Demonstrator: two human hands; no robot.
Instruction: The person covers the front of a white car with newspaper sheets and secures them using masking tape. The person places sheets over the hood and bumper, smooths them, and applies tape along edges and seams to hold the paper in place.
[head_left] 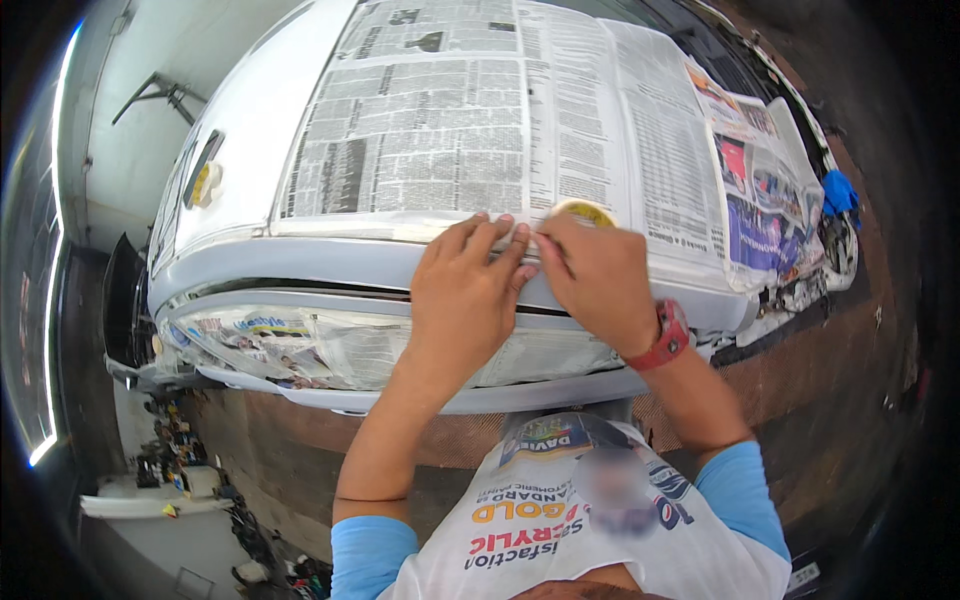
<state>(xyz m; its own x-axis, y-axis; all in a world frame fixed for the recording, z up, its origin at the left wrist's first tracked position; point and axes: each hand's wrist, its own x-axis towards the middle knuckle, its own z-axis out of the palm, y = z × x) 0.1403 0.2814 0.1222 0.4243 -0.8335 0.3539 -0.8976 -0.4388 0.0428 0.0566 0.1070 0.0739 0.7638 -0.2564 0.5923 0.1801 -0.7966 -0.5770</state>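
Observation:
Sheets of newspaper cover the top of a pale grey and white car body. A strip of masking tape runs along their near edge. My left hand lies over that edge, fingers stretched out and fingertips pressing on the paper and tape. Close beside it my right hand, with a red watch on the wrist, is closed, thumb and forefinger pinched at the tape line. A roll of masking tape shows just behind the right knuckles, partly hidden by them.
Below the edge, more newspaper covers the car's side windows. Colourful newsprint lies at the right, near a blue crumpled thing. Another tape roll rests at the left. Tools and clutter stand on the floor at lower left.

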